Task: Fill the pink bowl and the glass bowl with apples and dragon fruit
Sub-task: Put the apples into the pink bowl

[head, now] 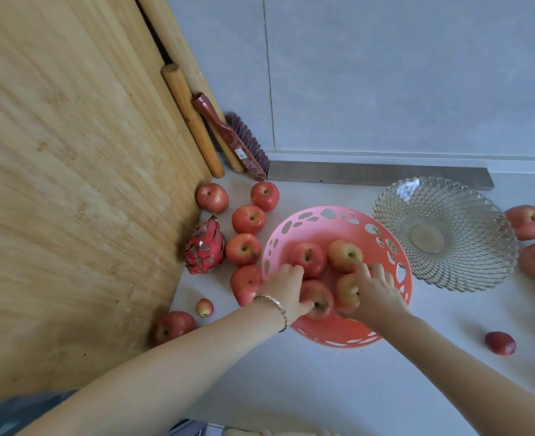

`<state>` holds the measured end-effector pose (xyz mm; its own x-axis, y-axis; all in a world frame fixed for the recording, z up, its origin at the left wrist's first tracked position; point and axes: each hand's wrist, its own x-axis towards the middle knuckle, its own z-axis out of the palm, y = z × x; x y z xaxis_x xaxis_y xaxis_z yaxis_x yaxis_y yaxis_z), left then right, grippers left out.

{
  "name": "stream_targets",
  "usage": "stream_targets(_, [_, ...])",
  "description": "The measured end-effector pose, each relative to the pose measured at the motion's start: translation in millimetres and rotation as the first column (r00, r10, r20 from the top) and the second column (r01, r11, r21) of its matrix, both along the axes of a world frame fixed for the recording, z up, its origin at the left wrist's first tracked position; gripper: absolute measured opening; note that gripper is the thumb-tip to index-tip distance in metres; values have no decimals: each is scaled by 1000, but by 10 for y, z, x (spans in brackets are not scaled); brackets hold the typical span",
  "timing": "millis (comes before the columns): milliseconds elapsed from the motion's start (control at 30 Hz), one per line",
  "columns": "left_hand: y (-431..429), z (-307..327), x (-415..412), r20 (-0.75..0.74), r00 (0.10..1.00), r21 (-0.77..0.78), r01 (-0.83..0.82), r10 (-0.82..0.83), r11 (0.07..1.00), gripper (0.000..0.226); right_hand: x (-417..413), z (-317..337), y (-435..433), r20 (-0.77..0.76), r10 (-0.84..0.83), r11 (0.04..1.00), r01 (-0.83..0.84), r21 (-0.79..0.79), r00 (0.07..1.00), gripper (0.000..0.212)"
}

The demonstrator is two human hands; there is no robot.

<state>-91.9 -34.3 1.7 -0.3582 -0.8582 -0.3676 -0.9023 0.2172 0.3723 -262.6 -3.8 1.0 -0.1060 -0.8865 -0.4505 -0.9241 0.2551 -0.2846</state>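
The pink bowl (pixel 310 220) with cut-out holes sits mid-counter and holds several red apples. My left hand (pixel 286 286) grips the near-left apple (pixel 321 302) inside it. My right hand (pixel 374 291) grips the near-right apple (pixel 346 289) in the bowl. Two more apples (pixel 310 258) lie at the bowl's far side. The glass bowl (pixel 445 231) stands to the right with nothing in it. A dragon fruit (pixel 205 247) lies left of the pink bowl, beside several loose apples (pixel 249 219).
A big wooden board (pixel 71 184) leans on the left, with rolling pins (pixel 190 118) and a red brush (pixel 231 136) behind it. More apples (pixel 528 221) lie right of the glass bowl, a dark one (pixel 500 343) at near right. A grey wall runs behind.
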Motion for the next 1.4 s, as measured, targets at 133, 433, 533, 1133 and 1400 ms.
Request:
stream_targets(133, [-106, 61, 469, -310, 948, -449, -219, 79, 867, 32, 114, 93, -1, 131, 25, 993, -10, -114, 991, 78])
stream_targets(433, [-24, -335, 825, -172, 871, 205, -425, 460, 882, 83, 396, 242, -13, 216, 129, 979, -90, -183, 968, 50])
stream_targets(533, [17, -355, 771, -206, 822, 148, -510, 531, 847, 77, 439, 275, 47, 280, 124, 980, -74, -184, 952, 48])
stream_targets(1133, [-102, 317, 193, -615, 776, 1, -178, 141, 984, 69, 367, 448, -487, 662, -228, 938, 343, -47, 714, 61])
stream_targets(1400, [-138, -21, -30, 59, 982, -58, 182, -179, 982, 57, 184, 99, -1011, 214, -2, 973, 51, -224, 977, 78])
